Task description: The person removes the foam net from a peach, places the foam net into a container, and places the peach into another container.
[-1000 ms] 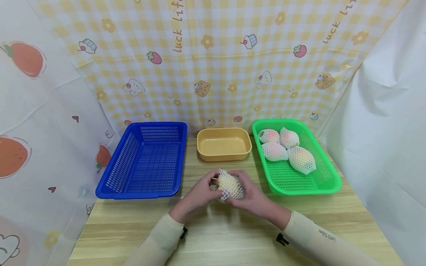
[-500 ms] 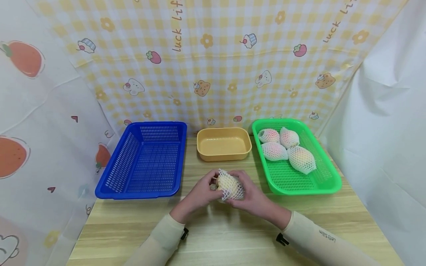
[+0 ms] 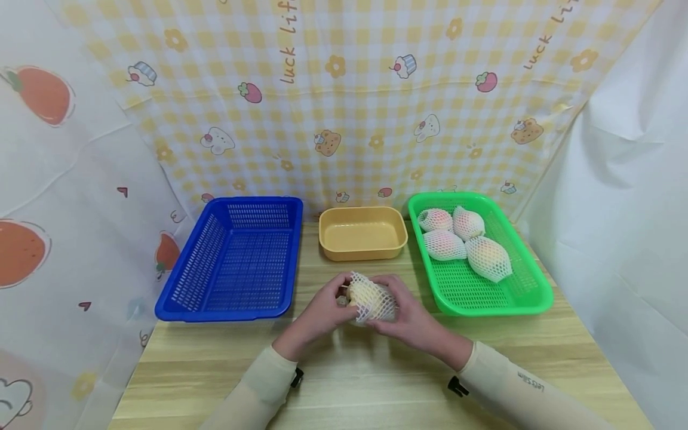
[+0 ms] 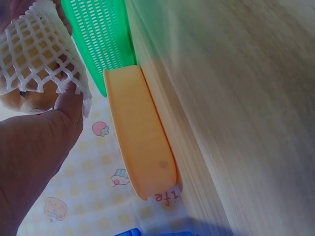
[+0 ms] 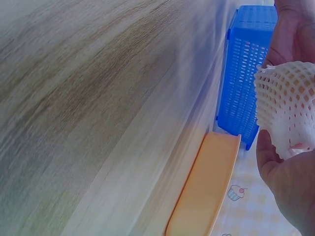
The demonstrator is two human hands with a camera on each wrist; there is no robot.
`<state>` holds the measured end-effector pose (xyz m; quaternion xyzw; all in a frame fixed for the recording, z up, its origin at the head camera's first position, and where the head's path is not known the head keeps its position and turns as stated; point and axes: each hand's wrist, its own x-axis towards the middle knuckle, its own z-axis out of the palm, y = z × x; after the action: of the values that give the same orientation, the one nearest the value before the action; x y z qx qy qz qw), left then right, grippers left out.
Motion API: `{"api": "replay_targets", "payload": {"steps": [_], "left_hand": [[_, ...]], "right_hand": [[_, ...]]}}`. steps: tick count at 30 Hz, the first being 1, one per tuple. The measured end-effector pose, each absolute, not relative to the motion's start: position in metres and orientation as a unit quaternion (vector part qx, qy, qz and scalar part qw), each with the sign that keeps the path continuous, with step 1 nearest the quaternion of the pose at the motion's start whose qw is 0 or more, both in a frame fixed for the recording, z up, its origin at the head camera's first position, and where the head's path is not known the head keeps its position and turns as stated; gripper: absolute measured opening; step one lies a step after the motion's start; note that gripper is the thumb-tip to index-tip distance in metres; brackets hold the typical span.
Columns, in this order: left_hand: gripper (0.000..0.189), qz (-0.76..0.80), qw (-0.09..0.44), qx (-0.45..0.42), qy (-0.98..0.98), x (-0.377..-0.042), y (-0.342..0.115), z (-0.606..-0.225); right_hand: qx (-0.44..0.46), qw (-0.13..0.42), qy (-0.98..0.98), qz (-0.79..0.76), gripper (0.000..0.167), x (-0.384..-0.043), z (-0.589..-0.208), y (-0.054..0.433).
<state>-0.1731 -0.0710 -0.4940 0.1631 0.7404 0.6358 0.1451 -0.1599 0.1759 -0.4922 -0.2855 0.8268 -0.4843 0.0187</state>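
Between both hands, above the table in the head view, is a yellowish round fruit [image 3: 352, 294] in a white foam net sleeve [image 3: 376, 300]; its exact kind is unclear. My left hand [image 3: 325, 307] pinches the net's left edge, thumb in front. From the right, my right hand [image 3: 405, 316] grips the wrapped fruit. In the left wrist view, bare orange-brown skin of the fruit [image 4: 32, 102] shows below the net edge, near the left thumb [image 4: 69, 105]. The right wrist view has the right thumb [image 5: 268, 157] against the net sleeve [image 5: 285, 108].
A blue basket [image 3: 292, 263] stands at the left with nothing in it. An empty yellow tub [image 3: 362, 254] sits at the back middle. The green basket [image 3: 529, 280] at the right holds several net-wrapped fruits [image 3: 488, 258]. A checked curtain [image 3: 355, 119] hangs behind the wooden table [image 3: 371, 382].
Slightly more yellow fruit shows at the net's left end, and the hands are a touch farther apart. The baskets and tub have stayed where they were.
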Motion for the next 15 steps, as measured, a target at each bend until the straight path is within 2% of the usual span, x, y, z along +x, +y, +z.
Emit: {"api": "replay_targets", "payload": {"steps": [15], "left_hand": [[0.065, 0.640, 0.135, 0.169, 0.737, -0.1746, -0.0750, -0.4933]], "right_hand": [[-0.294, -0.010, 0.820, -0.491, 0.072, -0.1641, -0.4966, 0.1820]]}}
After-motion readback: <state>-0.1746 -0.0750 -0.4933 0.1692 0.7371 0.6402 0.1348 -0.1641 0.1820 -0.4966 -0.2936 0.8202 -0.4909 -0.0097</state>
